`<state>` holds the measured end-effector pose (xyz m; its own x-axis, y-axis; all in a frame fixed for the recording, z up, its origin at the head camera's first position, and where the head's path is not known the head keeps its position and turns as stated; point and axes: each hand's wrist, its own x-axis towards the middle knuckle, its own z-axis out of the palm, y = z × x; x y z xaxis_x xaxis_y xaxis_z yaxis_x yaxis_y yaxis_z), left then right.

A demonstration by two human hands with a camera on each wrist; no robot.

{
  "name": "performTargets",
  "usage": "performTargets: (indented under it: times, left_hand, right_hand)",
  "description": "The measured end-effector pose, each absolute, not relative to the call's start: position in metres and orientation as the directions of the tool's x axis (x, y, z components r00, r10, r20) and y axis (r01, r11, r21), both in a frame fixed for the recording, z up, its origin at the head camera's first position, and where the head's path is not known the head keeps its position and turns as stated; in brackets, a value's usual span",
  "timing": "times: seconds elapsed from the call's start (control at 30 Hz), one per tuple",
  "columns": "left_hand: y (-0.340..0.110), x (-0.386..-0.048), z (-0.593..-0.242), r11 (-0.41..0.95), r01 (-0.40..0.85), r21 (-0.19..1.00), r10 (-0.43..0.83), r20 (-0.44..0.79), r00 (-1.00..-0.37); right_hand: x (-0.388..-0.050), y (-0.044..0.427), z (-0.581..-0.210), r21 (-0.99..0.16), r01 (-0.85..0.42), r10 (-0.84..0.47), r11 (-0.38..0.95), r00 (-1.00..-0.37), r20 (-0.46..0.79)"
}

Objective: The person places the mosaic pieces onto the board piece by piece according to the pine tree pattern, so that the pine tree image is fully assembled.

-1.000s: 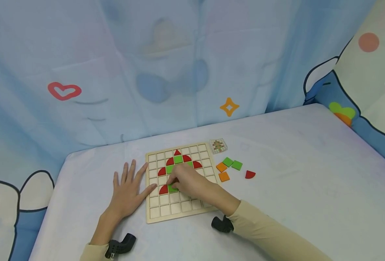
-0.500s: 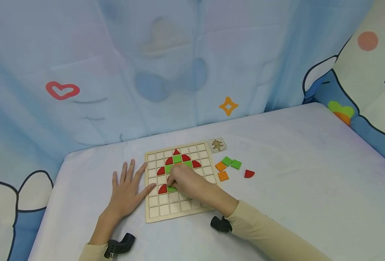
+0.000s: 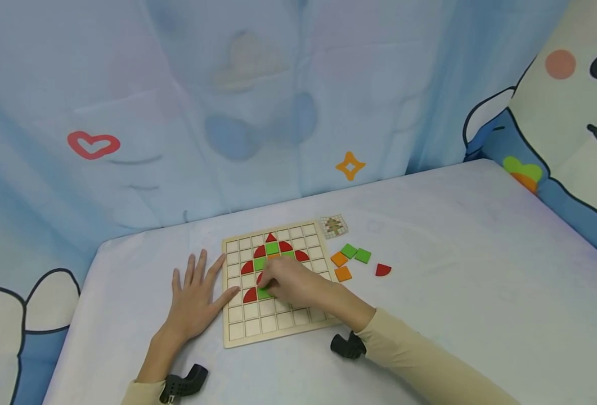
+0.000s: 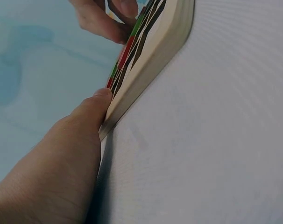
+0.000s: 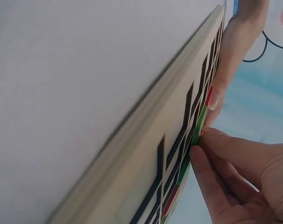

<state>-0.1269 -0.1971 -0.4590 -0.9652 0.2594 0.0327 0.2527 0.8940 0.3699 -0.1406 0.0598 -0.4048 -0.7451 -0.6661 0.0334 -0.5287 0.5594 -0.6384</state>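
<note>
A square wooden grid board (image 3: 250,334) lies on the table, with red, green and orange flat tiles set in its cells. My left hand (image 3: 193,306) rests flat at the left, fingers spread, its thumb and a fingertip touching the board's left edge. Over the middle of the board, my right hand (image 3: 295,284) has thumb and fingertips drawn together on a small red tile (image 3: 260,277), mostly hidden by the fingers. Just below it sits a green square tile (image 3: 264,293), beside a red quarter-circle tile (image 3: 250,295). In the right wrist view, the fingertips (image 5: 211,135) touch near the green tile.
Right of the board lie loose orange tiles (image 3: 343,274), green tiles (image 3: 363,256) and a red quarter-circle tile (image 3: 383,270). A small pattern card (image 3: 334,225) lies by the upper right corner. A printed curtain (image 3: 257,112) hangs behind the white-covered table (image 3: 455,281).
The right hand's fingertips shift slightly over the same cells, and a bit of red now shows beside them. The left hand stays on the board's edge. The whole view drifts a little.
</note>
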Motion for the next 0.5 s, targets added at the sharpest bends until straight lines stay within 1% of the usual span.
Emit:
performTargets:
  times: [0.13, 0.3, 0.37, 0.5]
  left_hand:
    - [-0.196, -0.126, -0.459, 0.891, 0.251, 0.378, 0.259, 0.031, -0.965]
    - [-0.195, -0.125, -0.457, 0.888, 0.253, 0.383, 0.259, 0.037, -0.965]
    - [-0.195, -0.125, -0.457, 0.886, 0.258, 0.385, 0.26, 0.047, -0.964]
    - [-0.195, -0.124, -0.456, 0.885, 0.261, 0.386, 0.263, 0.05, -0.964]
  right_hand:
    - [-0.142, 0.071, -0.401, -0.697, -0.505, -0.685, 0.508, -0.728, 0.029]
    - [-0.141, 0.092, -0.396, -0.695, -0.535, -0.695, 0.48, -0.716, 0.072]
    - [-0.141, 0.102, -0.395, -0.673, -0.551, -0.689, 0.494, -0.72, 0.083]
    - [-0.138, 0.125, -0.393, -0.645, -0.525, -0.649, 0.556, -0.759, 0.059]
